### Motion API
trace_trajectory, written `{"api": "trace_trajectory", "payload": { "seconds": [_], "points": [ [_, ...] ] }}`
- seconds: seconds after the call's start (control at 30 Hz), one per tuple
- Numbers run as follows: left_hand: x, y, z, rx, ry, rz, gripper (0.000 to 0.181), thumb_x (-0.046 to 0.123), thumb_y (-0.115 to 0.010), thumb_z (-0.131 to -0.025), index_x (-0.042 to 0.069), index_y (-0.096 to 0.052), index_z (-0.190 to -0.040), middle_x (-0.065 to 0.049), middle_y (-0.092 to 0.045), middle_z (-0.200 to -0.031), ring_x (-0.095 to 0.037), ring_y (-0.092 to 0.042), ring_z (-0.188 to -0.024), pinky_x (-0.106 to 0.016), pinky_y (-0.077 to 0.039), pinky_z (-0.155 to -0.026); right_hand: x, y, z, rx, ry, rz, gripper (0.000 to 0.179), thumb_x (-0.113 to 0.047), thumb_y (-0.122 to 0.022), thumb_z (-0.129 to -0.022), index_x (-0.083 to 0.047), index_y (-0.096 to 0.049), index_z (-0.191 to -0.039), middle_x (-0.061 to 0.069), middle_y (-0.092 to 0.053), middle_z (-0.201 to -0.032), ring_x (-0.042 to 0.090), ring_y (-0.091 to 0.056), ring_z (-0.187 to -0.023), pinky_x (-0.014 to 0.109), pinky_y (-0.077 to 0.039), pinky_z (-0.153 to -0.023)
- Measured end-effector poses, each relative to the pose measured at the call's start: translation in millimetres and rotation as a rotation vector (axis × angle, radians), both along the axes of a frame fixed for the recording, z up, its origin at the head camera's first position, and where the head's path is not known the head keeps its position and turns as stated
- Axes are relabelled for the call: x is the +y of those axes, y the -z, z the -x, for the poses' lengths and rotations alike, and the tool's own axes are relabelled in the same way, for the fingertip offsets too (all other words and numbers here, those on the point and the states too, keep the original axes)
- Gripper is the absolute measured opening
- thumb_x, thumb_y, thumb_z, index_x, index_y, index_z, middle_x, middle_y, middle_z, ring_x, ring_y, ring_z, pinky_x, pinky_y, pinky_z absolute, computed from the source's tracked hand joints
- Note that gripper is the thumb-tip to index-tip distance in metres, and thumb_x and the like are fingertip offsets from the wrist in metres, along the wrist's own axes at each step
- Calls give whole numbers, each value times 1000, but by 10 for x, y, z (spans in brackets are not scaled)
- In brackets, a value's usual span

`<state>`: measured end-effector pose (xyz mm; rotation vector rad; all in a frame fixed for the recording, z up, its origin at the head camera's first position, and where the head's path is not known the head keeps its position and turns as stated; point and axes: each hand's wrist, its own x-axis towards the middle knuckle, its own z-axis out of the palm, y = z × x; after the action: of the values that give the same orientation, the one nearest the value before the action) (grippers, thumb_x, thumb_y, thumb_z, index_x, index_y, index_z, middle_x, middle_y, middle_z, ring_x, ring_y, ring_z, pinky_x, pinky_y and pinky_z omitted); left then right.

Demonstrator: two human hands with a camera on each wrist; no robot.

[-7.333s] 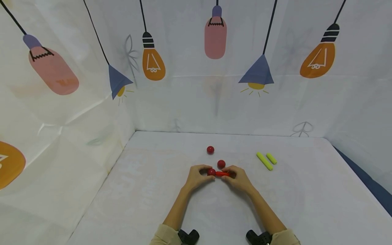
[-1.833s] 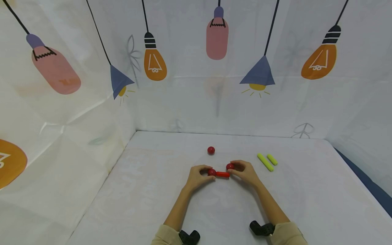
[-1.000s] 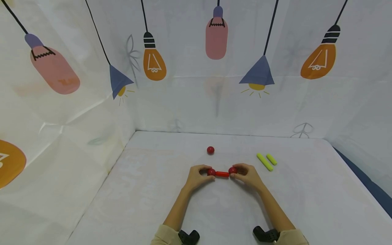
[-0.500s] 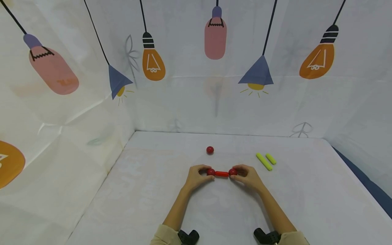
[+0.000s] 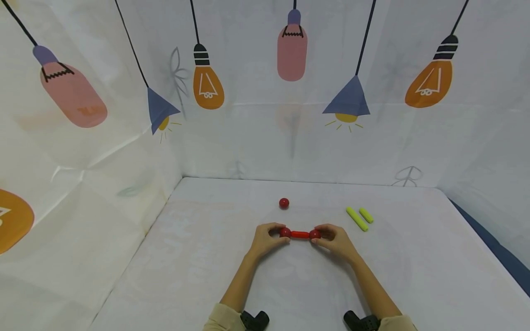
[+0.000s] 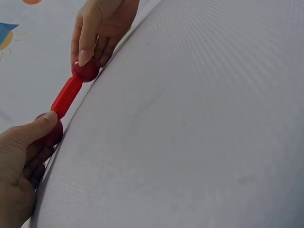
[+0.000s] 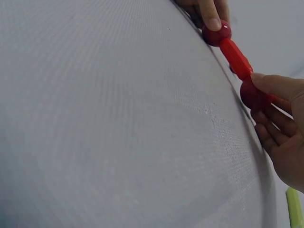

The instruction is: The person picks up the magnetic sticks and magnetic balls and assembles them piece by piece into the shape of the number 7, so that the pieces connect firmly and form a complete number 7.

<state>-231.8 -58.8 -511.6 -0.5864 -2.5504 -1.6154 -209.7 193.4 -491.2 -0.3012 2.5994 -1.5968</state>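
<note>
My left hand (image 5: 263,239) pinches a dark red ball (image 5: 285,232) between thumb and fingers, low over the white table. A short, bright red faceted rod (image 5: 300,235) reaches from that ball to a second dark red ball (image 5: 315,234). My right hand (image 5: 336,241) pinches this second ball, thumb on the near side. Ball, rod and ball form one straight line, ends meeting. In the left wrist view the rod (image 6: 66,96) runs between both balls; the right wrist view shows the rod (image 7: 236,59) against the right-hand ball (image 7: 251,95).
A loose red ball (image 5: 284,203) lies farther back on the table (image 5: 215,207). To the right are a longer yellow-green stick (image 5: 357,219) and a shorter one (image 5: 366,215). White sheets printed with lamps (image 5: 346,99) hang behind and at the left.
My right hand has let go of the rod, picked up the second ball and brought it to the rod's right end. My left hand keeps its ball in place.
</note>
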Motion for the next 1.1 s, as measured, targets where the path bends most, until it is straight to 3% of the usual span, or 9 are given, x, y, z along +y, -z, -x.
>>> {"api": "trace_trajectory", "payload": {
  "seconds": [0.23,0.73,1.1],
  "points": [
    [2,1,-17,-17,-13,6,42,19,-78,-76,5,-67,-114,-6,-67,-111,-21,-59,-107,-37,-46,-94,-31,12,2,17,17,-54,42,-22,-74,-81,-3,-61,-116,10,-65,-110,25,-60,-101,40,-50,-89],
    [0,11,-3,59,-4,19,40,22,-76,-79,3,-67,-113,-8,-68,-110,-22,-60,-106,-37,-47,-94,-34,-1,-19,77,25,-79,42,-17,-73,-82,1,-61,-117,15,-64,-111,30,-61,-101,40,-51,-88],
    [5,17,5,36,-26,44,39,22,-75,-80,5,-67,-114,-5,-68,-110,-20,-60,-105,-36,-47,-94,9,-37,-44,89,28,-87,37,-14,-71,-84,2,-60,-116,16,-65,-110,27,-63,-97,36,-52,-84]
  ]
}}
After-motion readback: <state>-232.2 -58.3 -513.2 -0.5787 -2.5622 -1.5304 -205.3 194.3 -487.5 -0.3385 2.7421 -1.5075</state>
